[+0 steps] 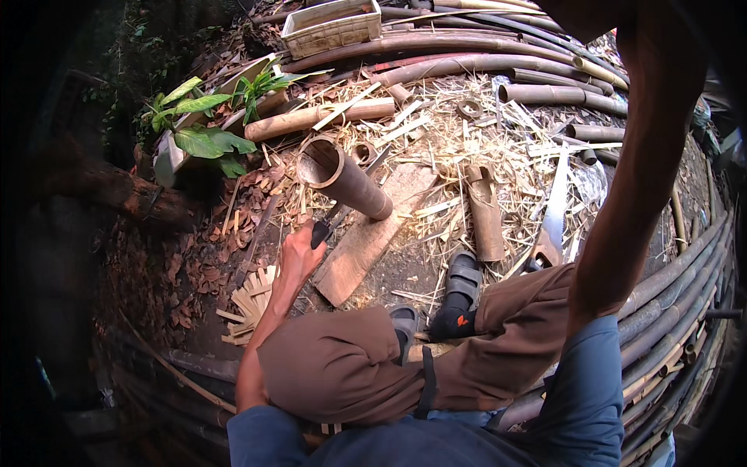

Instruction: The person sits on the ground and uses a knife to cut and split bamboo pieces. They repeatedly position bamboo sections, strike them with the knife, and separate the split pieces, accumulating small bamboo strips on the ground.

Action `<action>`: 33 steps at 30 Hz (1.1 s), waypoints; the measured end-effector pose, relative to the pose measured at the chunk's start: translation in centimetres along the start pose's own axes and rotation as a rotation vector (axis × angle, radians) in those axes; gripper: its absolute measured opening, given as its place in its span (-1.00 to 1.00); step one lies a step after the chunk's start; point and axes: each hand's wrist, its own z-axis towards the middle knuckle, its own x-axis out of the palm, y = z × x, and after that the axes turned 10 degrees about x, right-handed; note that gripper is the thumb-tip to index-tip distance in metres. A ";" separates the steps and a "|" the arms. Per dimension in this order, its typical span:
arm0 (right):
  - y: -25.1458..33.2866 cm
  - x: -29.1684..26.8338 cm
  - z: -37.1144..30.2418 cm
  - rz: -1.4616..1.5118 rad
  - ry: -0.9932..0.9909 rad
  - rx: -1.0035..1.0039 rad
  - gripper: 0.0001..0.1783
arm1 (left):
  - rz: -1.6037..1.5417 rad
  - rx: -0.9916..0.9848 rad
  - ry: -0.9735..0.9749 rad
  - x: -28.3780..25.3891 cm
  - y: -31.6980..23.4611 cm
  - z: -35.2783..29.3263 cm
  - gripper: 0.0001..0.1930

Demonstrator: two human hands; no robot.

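My left hand (pixel 297 254) is closed round the black handle of a long knife (pixel 337 214). Its blade runs up past a wide bamboo tube (pixel 354 187), which hides the middle of it; the tip shows on the tube's far side. This tube stands on a wooden plank (pixel 350 265), its open end facing up. High at the upper right, close to the camera, is my right hand (pixel 587 17), dark and cut off by the picture's edge. Its fingers cannot be made out, nor whether anything is in them. My right forearm crosses the right side of the view.
A notched bamboo piece (pixel 485 218) and a handsaw (pixel 555 204) lie right of the plank among shavings. Split strips (pixel 250 303) are heaped at left. Long bamboo poles (pixel 467 66) curve along the back and right. A white crate (pixel 333 29) and a leafy plant (pixel 206 140) stand behind.
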 end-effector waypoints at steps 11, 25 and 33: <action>-2.3 -1.3 -24.8 -0.267 1.317 1.023 0.19 | 0.139 -0.075 0.265 -2.1 1.1 0.1 -0.62; -2.7 -4.0 -33.3 -0.168 1.253 1.134 0.19 | 0.176 -0.003 0.311 -1.4 1.6 -0.8 -0.59; 0.5 -1.1 -25.8 -0.060 0.770 0.917 0.20 | 0.343 0.068 0.292 -1.5 5.9 -3.0 -0.55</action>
